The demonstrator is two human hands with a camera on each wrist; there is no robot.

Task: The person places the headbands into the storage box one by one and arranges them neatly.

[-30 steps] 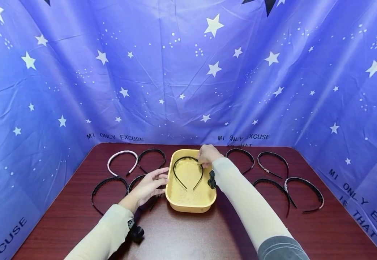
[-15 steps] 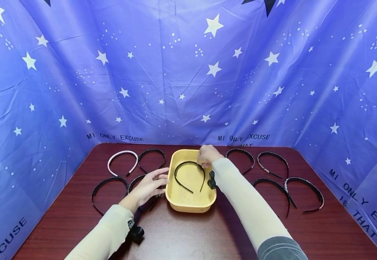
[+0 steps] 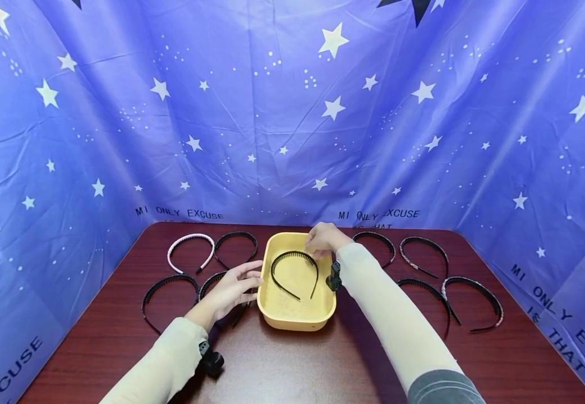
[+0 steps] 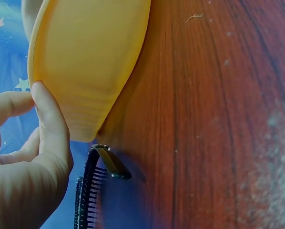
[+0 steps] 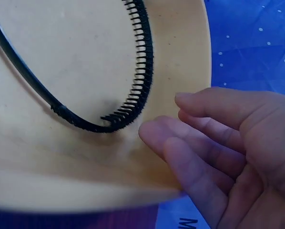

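A black toothed headband (image 3: 294, 254) lies inside the yellow plastic basin (image 3: 297, 324), its two ends toward the near side. My left hand (image 3: 225, 292) rests against the basin's left side; in the left wrist view fingertips (image 4: 40, 93) meet the wall at the rim. Over the basin's far right corner is my right hand (image 3: 325, 238), fingers loosely bent around nothing. The right wrist view shows the headband (image 5: 147, 62) just off those fingertips (image 5: 149, 133), with a gap between them. Beneath my left hand, another headband (image 4: 88, 181) stands by the basin's outer wall.
Left of the basin lie a white headband (image 3: 170, 252) and several black ones (image 3: 144, 303), one partly behind my left hand. More dark headbands (image 3: 484, 286), some patterned, are spread on the right, partly overlapping. A starry blue curtain (image 3: 292, 140) encloses the table's (image 3: 277, 370) back and sides.
The headband has come down and turned slightly, now lying in the basin. My right hand has let go of it and lifted slightly. The left hand has stayed put.
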